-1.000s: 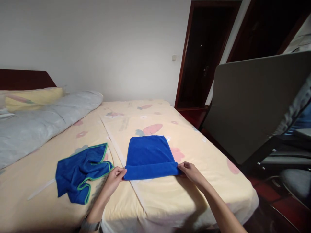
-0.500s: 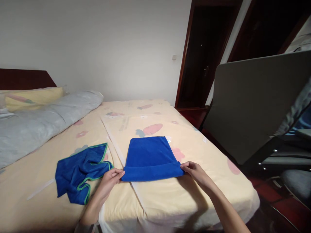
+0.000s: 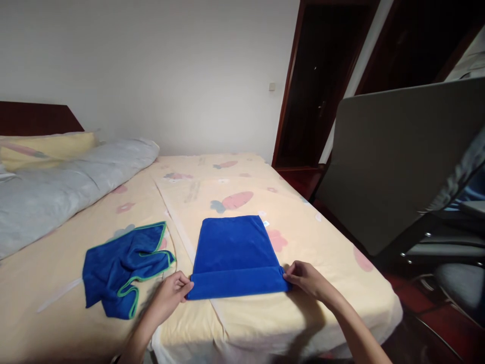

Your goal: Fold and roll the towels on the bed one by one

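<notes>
Two bare hands are on my feed, one at each side of the towel [image 3: 233, 245], which lies on the bed [image 3: 333, 253] with its near edge folded over into a flat band. My left hand [image 3: 172, 293] pinches the left end of that band between thumb and fingers; my right hand [image 3: 305, 278] does the same at the right end, thumb and fingers closed on the blue fabric. A small white tag [image 3: 266, 223] shows at the towel's far right corner. To the left of the towel, apart from it, I have a crumpled blue cloth [image 3: 113, 268] with green edging, my left forearm close beside it. A pale strip [image 3: 177, 226] runs under the towel's left part and comes out on its near side. Just beyond the towel I see a printed carrot [image 3: 238, 200]; far off to its left lie grey bedding [image 3: 76, 182] and a yellow pillow [image 3: 64, 149]. Well to the towel's right stands a dark board [image 3: 386, 162], tilted.
</notes>
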`<action>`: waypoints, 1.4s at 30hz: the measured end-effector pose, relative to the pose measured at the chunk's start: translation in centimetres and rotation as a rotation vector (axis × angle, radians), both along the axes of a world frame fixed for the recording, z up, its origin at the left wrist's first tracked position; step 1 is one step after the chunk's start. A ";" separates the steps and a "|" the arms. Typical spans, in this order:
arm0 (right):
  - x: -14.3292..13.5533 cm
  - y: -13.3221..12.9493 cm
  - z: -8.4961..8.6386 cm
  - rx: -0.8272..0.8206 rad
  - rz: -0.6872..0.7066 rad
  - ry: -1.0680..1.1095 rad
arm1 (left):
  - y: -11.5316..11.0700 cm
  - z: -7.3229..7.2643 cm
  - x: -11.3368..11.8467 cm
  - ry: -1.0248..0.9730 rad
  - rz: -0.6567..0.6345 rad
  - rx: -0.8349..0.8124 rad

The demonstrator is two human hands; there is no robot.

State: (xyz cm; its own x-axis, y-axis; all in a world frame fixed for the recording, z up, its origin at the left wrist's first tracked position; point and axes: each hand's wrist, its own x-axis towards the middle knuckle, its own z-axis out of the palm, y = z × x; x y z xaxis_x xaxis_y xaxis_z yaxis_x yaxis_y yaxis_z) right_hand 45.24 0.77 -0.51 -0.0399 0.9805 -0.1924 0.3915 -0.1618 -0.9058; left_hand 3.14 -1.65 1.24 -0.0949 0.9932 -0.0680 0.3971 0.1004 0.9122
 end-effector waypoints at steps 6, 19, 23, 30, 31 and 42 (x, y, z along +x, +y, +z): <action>-0.3 -1.7 3.2 0.288 -0.025 -0.336 | -0.9 2.1 -0.1 0.290 -0.054 0.256; -0.7 -1.9 3.0 0.250 0.312 -0.245 | 0.0 1.7 -1.7 0.277 -0.378 0.140; -0.5 -0.8 3.5 0.171 0.252 -0.039 | 1.5 1.7 -1.7 0.161 -0.289 0.099; -0.4 3.8 0.5 0.057 -0.067 0.158 | 5.4 -0.3 -0.6 0.155 -0.050 0.112; -0.4 4.3 0.1 0.028 -0.095 0.183 | 5.7 -0.6 -0.5 0.168 -0.034 0.102; -2.3 5.7 -0.3 -0.047 -0.228 0.268 | 6.6 -1.5 0.1 -0.008 0.047 -0.027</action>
State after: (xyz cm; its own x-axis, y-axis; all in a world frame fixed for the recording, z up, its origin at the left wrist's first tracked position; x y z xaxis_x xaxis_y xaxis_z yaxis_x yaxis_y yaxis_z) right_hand 42.99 6.43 -0.82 0.1243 0.9604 -0.2495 0.0899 -0.2613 -0.9611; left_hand 3.27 4.92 -0.27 -0.1410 0.9854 -0.0960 0.3845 0.1438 0.9119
